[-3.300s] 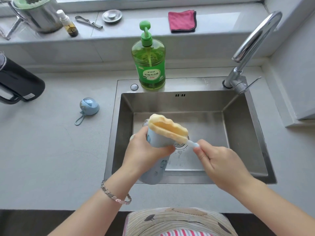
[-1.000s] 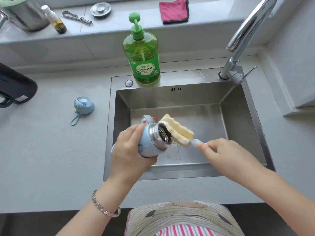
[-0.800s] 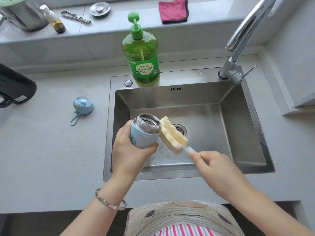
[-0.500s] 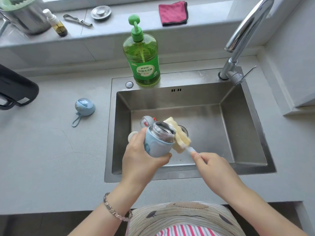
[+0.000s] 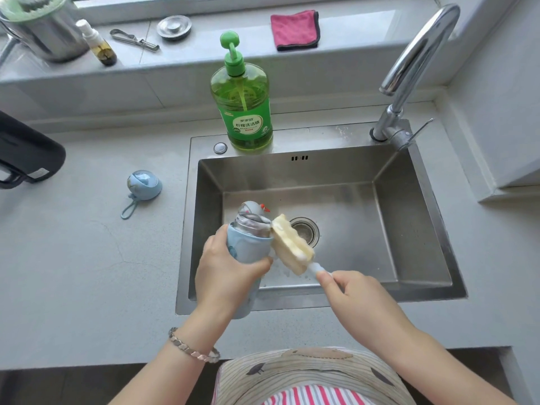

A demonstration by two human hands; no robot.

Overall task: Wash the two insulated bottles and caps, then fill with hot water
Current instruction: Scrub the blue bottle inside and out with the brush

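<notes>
My left hand [image 5: 226,271] grips a light blue insulated bottle [image 5: 248,247] over the front left of the steel sink [image 5: 423,229], its open steel mouth tilted up and away. My right hand [image 5: 353,296] holds the white handle of a yellow sponge brush [image 5: 292,244], whose head lies against the right side of the bottle's neck. Behind the bottle, low in the sink, part of a grey object with a red spot [image 5: 252,209] shows. A blue cap with a loop strap [image 5: 143,185] lies on the counter left of the sink.
A green dish soap pump bottle [image 5: 241,106] stands on the sink's back rim, and the faucet [image 5: 415,62] arches at the back right. A black kettle [image 5: 26,150] sits at the far left. The sill holds a pink cloth [image 5: 295,30], drain stopper, opener, small bottle and steel pot.
The sponge head was at the bottle's mouth a second ago; it now rests outside against the neck. The bottle has turned more upright, and both hands shifted slightly.
</notes>
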